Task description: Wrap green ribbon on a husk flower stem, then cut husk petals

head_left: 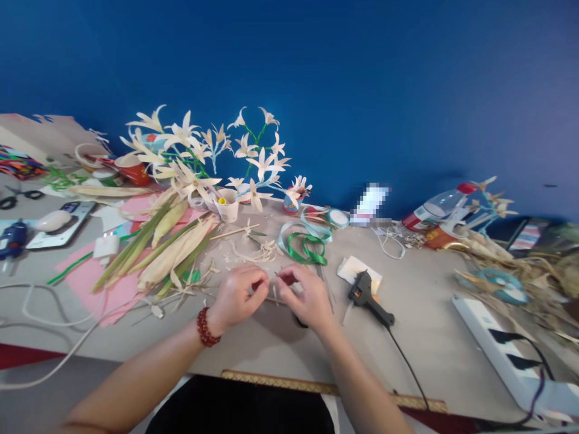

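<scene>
Left hand (pixel 239 294), right hand (pixel 310 298) | pinched grips, can't tell on what | glue gun (pixel 368 298) near, maybe for reach

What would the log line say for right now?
left hand: fingers curled | right hand: fingers curled, near left | anything held: too small to tell | glue gun: right of right hand | husks: left of left hand

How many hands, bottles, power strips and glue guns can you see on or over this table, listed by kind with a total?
Hands: 2, the left hand and the right hand
Bottles: 1, the red-capped bottle
Power strips: 1, the white power strip
Glue guns: 2, the black glue gun and what looks like a blue one at the left edge
Total: 6
</scene>
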The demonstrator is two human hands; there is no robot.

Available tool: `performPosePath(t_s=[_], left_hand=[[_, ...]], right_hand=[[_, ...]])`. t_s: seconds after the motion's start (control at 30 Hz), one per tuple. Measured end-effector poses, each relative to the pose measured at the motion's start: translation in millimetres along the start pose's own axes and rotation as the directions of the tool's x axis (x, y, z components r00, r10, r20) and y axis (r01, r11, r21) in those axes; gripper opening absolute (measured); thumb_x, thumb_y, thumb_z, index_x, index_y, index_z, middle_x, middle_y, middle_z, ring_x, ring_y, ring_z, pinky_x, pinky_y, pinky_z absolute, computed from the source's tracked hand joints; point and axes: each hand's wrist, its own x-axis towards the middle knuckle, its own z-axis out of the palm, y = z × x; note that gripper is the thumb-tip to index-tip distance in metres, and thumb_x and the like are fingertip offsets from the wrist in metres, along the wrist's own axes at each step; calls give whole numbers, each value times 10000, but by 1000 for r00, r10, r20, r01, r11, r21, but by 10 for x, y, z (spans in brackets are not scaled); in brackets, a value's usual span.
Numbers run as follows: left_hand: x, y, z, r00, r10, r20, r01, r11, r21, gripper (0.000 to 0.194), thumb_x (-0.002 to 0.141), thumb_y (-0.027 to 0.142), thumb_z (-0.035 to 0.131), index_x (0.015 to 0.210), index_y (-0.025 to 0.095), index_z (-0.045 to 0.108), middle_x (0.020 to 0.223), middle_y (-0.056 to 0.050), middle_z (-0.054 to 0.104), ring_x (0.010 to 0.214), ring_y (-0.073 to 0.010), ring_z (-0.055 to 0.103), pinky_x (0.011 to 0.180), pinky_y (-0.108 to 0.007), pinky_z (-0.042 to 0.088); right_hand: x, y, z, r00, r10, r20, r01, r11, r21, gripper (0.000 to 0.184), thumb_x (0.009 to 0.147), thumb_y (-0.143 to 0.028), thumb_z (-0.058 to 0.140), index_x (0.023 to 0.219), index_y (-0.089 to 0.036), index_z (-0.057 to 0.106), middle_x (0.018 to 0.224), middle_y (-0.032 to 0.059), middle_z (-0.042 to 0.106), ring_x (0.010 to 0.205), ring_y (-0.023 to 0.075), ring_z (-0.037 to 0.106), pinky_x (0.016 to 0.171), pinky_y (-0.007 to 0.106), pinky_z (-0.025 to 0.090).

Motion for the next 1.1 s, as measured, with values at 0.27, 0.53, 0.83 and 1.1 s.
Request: performPosePath(t_s=[0.27, 0.53, 0.83, 1.1], left_hand=[[-2, 5, 1, 1000, 7, -5, -7, 1000, 11, 209, 863, 155, 482, 658, 178, 513, 627, 5, 511, 635, -140, 478, 641, -274, 369], [-11, -41, 0, 999, -14, -33, 14, 1000, 2, 193, 851, 162, 491, 659, 179, 505, 624, 9, 504, 625, -137, 475, 636, -270, 361], [28, -45, -19, 960, -271, 74, 280, 901, -333, 193, 826, 214, 526, 644, 165, 571, 599, 3, 553, 602, -132, 510, 618, -256, 375], [22, -146, 79, 711, -268, 650, 692, 103, -715, 138, 756, 172, 533, 642, 127, 596, 514, 2, 538, 447, -96, 447, 588, -275, 448]], right_hand=[[-3, 96, -11, 998, 58, -9, -58, 997, -53, 81, 814, -151, 553, 768, -190, 607, 723, 10, 634, 685, 161, 588, 653, 250, 419], [7, -35, -44, 1000, 17, 18, -15, 996, -84, 60, 836, -197, 543, 842, -186, 602, 759, 23, 640, 692, 165, 602, 660, 256, 426], [-2, 106, -114, 998, 16, -64, -15, 1000, 9, 105, 809, -139, 535, 875, -182, 604, 818, 38, 620, 716, 170, 591, 696, 287, 450], [51, 24, -62, 975, -122, 186, 14, 868, 496, 128, 851, -271, 617, 934, -206, 691, 963, 70, 648, 879, 199, 604, 797, 326, 494]])
